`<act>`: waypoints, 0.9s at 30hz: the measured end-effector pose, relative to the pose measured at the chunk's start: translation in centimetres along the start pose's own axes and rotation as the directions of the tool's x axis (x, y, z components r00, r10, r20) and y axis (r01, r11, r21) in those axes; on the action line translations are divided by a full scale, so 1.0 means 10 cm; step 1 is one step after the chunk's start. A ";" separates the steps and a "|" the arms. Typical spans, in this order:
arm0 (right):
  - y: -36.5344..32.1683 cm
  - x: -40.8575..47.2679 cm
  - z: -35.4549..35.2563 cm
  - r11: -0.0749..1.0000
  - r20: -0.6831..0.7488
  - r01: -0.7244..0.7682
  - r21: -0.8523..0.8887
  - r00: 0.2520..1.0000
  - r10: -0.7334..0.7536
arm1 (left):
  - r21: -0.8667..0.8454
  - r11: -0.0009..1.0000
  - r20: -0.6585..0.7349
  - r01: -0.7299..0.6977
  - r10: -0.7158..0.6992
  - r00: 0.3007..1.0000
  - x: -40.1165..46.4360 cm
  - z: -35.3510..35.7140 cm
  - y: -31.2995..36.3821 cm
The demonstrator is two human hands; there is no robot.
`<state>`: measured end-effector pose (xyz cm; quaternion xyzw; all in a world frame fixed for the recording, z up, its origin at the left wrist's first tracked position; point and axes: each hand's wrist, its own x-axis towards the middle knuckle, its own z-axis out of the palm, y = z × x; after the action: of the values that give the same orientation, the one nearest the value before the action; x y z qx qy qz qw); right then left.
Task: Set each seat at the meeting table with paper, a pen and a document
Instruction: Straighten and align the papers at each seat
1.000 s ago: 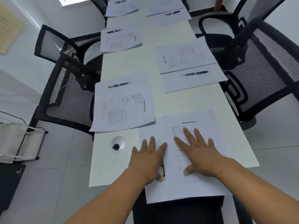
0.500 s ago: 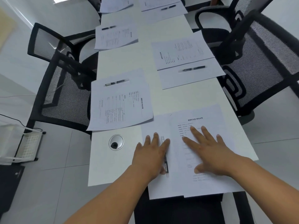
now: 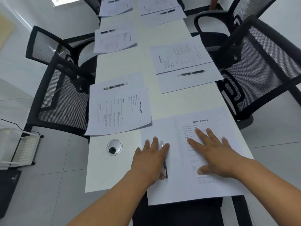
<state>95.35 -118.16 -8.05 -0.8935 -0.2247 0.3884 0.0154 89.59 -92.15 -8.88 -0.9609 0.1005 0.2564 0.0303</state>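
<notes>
Near document: a white printed document sheet (image 3: 210, 144) lies flat at the near end of the long white tabletop (image 3: 162, 101), overlapping the right part of a blank white paper sheet (image 3: 156, 128).
Near pen: a slim pen with a clear barrel and black grip (image 3: 164, 162) lies on the blank white paper sheet, just left of the printed document sheet, pointing up the tabletop.
Left hand: the left hand (image 3: 149, 159) lies palm down on the blank white paper sheet, fingers straight and spread, grasping nothing; its thumb side touches the slim pen.
Right hand: the right hand (image 3: 215, 154) presses flat on the printed document sheet, fingers extended and spread, grasping nothing.
Left of the near document: a round silver cable grommet (image 3: 114, 147) set in the tabletop.
Beyond the near document: more seats are set with a printed sheet, blank paper and a dark pen, such as one pen (image 3: 114, 86) at the left and another (image 3: 192, 73) at the right.
Table sides: black mesh office chairs, one at the left (image 3: 63, 98) and one at the right (image 3: 260, 66).
</notes>
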 end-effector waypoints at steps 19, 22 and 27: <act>-0.08 -0.03 0.00 1.000 0.003 0.008 -0.002 1.000 -0.008 | 0.020 1.000 0.029 0.006 -0.006 1.000 -0.02 -0.06 0.01; -0.09 -0.05 0.00 1.000 -0.010 0.008 -0.010 1.000 -0.008 | 0.036 0.999 0.033 0.005 -0.007 0.999 -0.04 -0.09 0.02; -0.11 -0.10 0.00 1.000 -0.019 0.004 -0.028 1.000 -0.005 | 0.035 0.999 0.059 0.011 -0.013 0.998 -0.12 -0.15 0.00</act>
<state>94.33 -117.60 -7.15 -0.8969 -0.2320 0.3765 0.0059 89.30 -92.09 -6.96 -0.9528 0.0984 0.2827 0.0517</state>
